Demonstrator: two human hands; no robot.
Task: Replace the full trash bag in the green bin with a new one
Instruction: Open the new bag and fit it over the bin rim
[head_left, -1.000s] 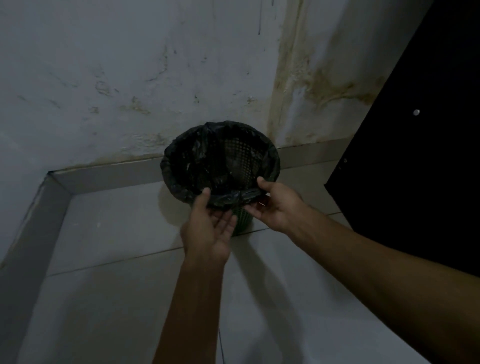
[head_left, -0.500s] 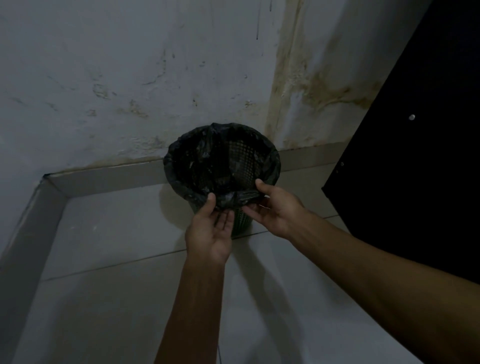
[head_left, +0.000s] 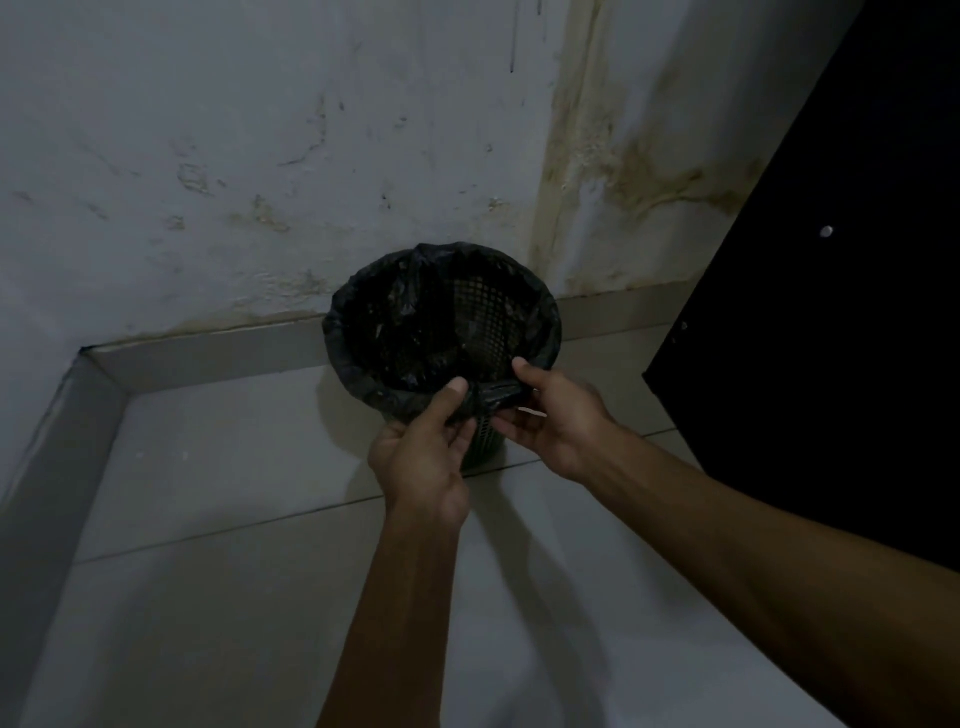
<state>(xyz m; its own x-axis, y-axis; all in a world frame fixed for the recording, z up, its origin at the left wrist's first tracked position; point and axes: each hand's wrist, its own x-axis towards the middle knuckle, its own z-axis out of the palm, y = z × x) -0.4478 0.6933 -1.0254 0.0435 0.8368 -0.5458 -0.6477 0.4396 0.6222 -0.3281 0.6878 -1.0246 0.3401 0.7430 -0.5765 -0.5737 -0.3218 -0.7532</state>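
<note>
A dark green mesh bin (head_left: 485, 441) stands on the floor against the wall. A black trash bag (head_left: 363, 353) lines it, its edge folded over the rim. The mesh wall shows inside at the back right, where the bag does not cover it. My left hand (head_left: 423, 449) pinches the bag's folded edge at the near rim, thumb on top. My right hand (head_left: 553, 415) grips the same edge just to the right, thumb over the rim. The bin's contents are too dark to make out.
A stained white wall (head_left: 260, 156) rises behind the bin, with a tiled skirting (head_left: 208, 353) along its foot. Pale floor tiles (head_left: 234, 519) spread in front. A black door or cabinet panel (head_left: 831, 312) stands at the right.
Both hands have closed in on the near rim. My left thumb has come up over the bag's edge and now pinches it; the right hand keeps its grip.
</note>
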